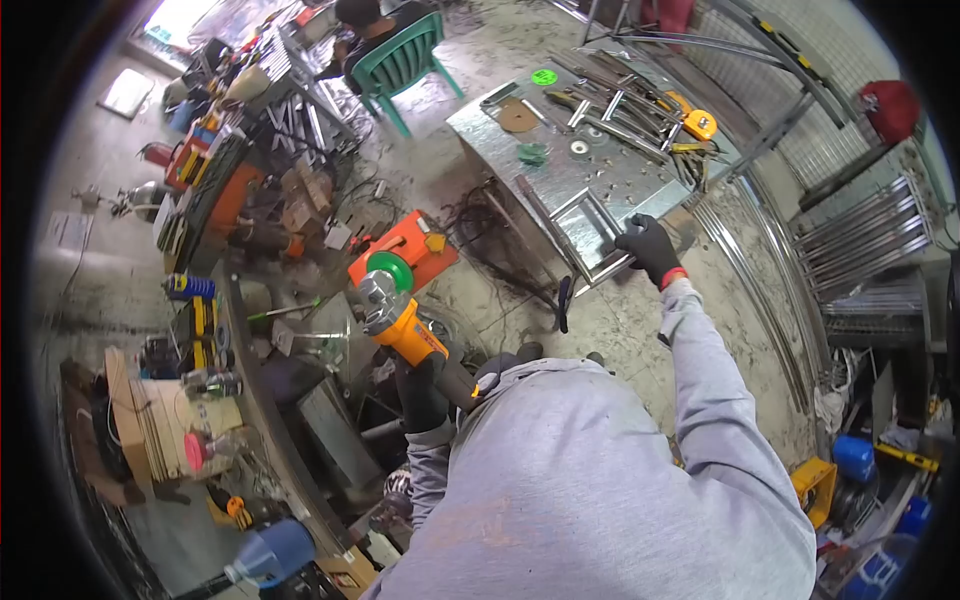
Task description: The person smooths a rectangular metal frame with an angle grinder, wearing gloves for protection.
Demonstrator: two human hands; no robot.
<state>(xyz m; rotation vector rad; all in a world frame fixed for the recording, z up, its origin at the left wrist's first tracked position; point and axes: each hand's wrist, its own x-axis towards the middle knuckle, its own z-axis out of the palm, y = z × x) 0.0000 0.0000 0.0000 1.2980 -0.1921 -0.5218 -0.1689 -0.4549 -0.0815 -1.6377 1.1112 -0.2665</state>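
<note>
My left hand [422,390], in a dark glove, is wrapped round the body of a yellow-orange angle grinder [408,333]. The grinder's green disc [389,270] points away from me, in front of an orange-red box-shaped machine [425,240]. Out to the right, my right hand [650,248], also gloved, grips the corner of a small rectangular metal frame [577,212]. That frame rests at the near edge of the metal-topped table [550,165]. The fingertips of my right hand are partly hidden by the glove's back.
Metal tubes, tools and an orange tape measure [700,124] lie on the table. A person [385,35] sits on a green chair [398,65] at the back. Long metal bars [765,290] lie on the floor to the right. A cluttered bench [275,430] runs along the left.
</note>
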